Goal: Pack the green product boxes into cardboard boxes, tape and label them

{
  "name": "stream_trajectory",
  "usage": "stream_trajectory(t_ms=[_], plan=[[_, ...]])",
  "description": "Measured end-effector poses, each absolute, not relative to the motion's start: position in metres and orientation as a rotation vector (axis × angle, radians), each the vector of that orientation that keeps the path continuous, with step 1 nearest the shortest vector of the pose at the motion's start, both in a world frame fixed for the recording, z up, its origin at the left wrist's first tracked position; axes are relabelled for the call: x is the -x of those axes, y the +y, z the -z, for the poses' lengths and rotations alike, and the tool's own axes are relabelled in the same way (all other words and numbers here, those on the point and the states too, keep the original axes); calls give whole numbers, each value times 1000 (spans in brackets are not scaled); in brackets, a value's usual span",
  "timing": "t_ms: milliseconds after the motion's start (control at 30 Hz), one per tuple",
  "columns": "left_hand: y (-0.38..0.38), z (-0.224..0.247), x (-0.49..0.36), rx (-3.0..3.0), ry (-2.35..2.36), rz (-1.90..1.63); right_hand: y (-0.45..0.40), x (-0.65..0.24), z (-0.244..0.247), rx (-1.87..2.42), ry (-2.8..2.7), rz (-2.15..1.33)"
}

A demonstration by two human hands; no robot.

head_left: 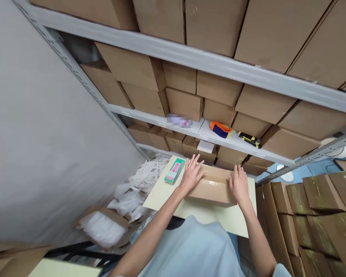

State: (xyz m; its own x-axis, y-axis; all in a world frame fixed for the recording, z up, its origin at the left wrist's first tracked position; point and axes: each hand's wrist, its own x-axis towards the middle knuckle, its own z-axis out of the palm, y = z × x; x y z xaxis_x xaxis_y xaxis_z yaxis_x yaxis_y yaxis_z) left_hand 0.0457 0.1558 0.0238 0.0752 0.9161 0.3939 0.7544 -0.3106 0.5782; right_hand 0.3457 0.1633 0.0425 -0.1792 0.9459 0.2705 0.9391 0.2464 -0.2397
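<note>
Since the carton likely needs steadying, the left hand flanks it, fingers spread; the right hand opposite, fingers close together.

No text legible; shelf labels too small to read.

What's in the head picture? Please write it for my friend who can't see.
A person's left hand and right hand are on opposite ends of a box on a pale table. A green packet lies by the left hand; shelves ahead hold more boxes.
</note>
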Motion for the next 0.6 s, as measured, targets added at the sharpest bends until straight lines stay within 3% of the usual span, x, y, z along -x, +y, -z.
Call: stream_trajectory(t_ms=[167,300,600], plan=[[235,-86,-66,-2176,1683,-1208,260,-282,-125,1499,-2312,80],[286,-131,-79,-2165,1709,-1237,329,-232,-180,1729,-2431,15],[296,-142,-75,-2136,1723,-1205,378,-197,-185,2071,-2424,-136]])
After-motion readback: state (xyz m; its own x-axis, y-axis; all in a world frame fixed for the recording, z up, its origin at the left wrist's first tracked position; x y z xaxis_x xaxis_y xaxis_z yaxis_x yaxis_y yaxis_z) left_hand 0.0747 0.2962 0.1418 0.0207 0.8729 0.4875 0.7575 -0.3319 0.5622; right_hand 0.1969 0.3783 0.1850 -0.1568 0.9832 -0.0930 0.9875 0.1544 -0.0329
